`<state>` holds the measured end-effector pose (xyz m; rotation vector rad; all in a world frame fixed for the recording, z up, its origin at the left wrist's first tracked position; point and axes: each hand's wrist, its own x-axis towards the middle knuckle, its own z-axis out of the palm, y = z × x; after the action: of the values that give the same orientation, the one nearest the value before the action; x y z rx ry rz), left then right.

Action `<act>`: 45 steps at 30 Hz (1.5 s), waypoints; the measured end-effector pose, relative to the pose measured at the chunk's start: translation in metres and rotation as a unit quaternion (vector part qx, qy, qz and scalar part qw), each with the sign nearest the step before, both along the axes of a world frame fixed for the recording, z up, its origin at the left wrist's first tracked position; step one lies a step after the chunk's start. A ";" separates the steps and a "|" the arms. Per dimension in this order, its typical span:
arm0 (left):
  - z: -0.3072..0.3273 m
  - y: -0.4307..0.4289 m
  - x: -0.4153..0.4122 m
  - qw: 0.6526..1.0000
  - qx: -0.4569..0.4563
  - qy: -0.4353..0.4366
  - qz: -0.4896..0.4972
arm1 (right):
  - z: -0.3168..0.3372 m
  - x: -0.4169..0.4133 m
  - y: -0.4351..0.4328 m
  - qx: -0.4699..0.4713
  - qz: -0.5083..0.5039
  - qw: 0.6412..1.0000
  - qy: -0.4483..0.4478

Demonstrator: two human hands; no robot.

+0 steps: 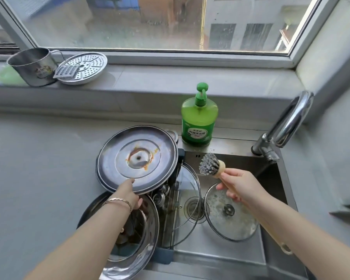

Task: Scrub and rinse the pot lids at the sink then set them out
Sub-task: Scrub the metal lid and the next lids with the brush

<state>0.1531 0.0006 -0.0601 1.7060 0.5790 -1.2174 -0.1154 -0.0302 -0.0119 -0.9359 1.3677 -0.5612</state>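
We held the stained steel lid point(137, 158) by its rim, dish brush point(210, 164) ready.
The fingers point(128, 182) of our left hand point(129, 196) pinched the lid's near rim as it lay tilted on the stack beside the sink point(220, 255); our right hand point(242, 186) was curled round the brush handle, bristles up over the basin. A small glass lid point(230, 215) lay soapy and unrinsed in the sink, and a larger glass lid point(187, 188) leaned at its left. We judged most work remained: no lid looked set out.

Glossy metal lid point(137, 158), apparently wooden brush point(218, 167)

green soap bottle point(199, 116), rust-stained steel lid point(136, 158)
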 end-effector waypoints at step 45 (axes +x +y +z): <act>0.074 0.060 -0.115 0.932 -0.217 -0.160 -0.243 | 0.007 -0.059 0.069 -0.265 0.220 0.844 0.411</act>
<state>0.0386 0.0609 0.0135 1.6497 -0.3164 -1.2444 -0.1745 0.0383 -0.0051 -2.0497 1.6816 -0.1567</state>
